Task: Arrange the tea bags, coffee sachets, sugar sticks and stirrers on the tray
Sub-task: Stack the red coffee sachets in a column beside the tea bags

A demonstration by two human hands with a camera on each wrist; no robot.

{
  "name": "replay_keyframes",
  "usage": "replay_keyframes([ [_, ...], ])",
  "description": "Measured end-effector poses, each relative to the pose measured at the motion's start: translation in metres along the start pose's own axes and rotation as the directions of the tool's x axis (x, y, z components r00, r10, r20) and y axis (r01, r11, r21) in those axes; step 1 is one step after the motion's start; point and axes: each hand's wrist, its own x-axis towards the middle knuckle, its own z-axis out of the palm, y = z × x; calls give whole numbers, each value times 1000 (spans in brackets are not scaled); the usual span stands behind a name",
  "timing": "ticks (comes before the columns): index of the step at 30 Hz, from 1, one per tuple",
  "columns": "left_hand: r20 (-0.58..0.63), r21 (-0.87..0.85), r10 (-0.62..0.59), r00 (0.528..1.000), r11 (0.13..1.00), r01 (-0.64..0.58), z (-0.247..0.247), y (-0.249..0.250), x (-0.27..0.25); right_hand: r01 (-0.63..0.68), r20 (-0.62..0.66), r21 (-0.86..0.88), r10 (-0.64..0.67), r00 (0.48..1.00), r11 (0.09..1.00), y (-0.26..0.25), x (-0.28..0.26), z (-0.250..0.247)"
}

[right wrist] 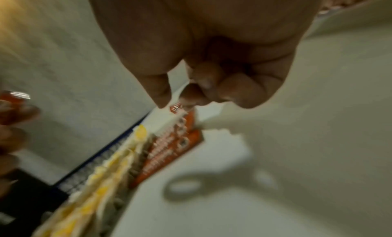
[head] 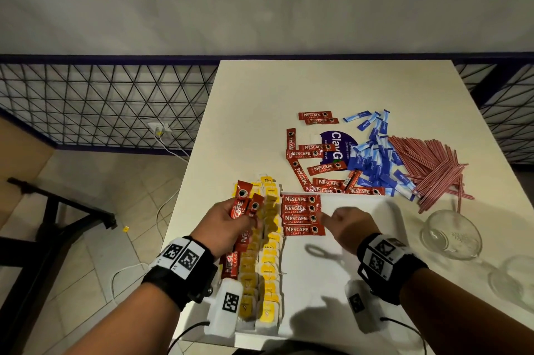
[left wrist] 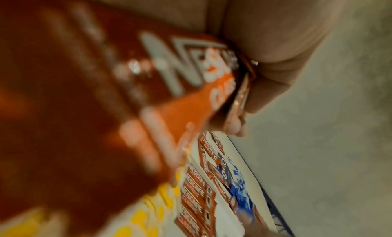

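My left hand (head: 231, 221) grips a bunch of red coffee sachets (head: 241, 204) above the left side of the white tray (head: 352, 198); the left wrist view shows the sachets (left wrist: 191, 93) blurred against the fingers (left wrist: 267, 83). Two rows of yellow tea bags (head: 270, 256) fill the tray's left part. Beside them lie several coffee sachets (head: 302, 214) side by side. My right hand (head: 344, 224) hovers just right of those, fingers (right wrist: 233, 89) loosely curled and holding nothing. Loose sachets (head: 313, 158), blue sugar sticks (head: 372, 161) and red stirrers (head: 433, 169) lie on the table beyond the tray.
A purple packet (head: 336, 146) lies under the loose sachets. Two glass cups (head: 450, 234) (head: 514, 279) stand at the right of the tray. The table's left edge (head: 185, 181) drops to a tiled floor with cables. A mesh fence (head: 101, 103) runs behind.
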Motion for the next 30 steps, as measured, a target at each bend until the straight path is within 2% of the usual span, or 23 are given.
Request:
replay_keyframes([
  [2,72,-22,-41,997,999,43,10,1,0,100,-64,323,-83,994,941,-14,-9,-13],
  [4,149,-58,-46,988,997,55,23,4,0,221,-30,494,-237,971,841,-35,-17,-27],
  [6,221,-84,-28,975,995,47,34,9,0,320,-22,550,-369,929,772,-47,-22,-35],
  [9,266,-93,-4,964,995,30,40,13,3,381,-96,487,-386,918,786,-46,-19,-38],
  [11,247,-123,4,969,992,27,38,13,4,338,-142,529,-311,940,779,-41,-17,-39],
  [14,192,-185,26,981,983,10,33,11,6,231,-151,698,-175,973,678,-32,-14,-39],
  [16,120,-187,39,992,982,-16,30,11,9,189,-128,766,-142,982,614,-27,-13,-38],
  [18,66,-179,35,997,984,-23,27,11,12,139,-72,839,-146,987,527,-22,-13,-35],
  [21,74,-210,-1,997,978,17,24,14,14,22,36,942,-166,985,335,-16,-16,-32],
  [27,127,-150,-18,992,988,37,22,11,14,-41,114,927,-176,978,374,-2,-22,-27],
  [30,72,-83,23,997,996,-17,17,10,12,-37,98,863,-95,991,504,12,-21,-22],
])
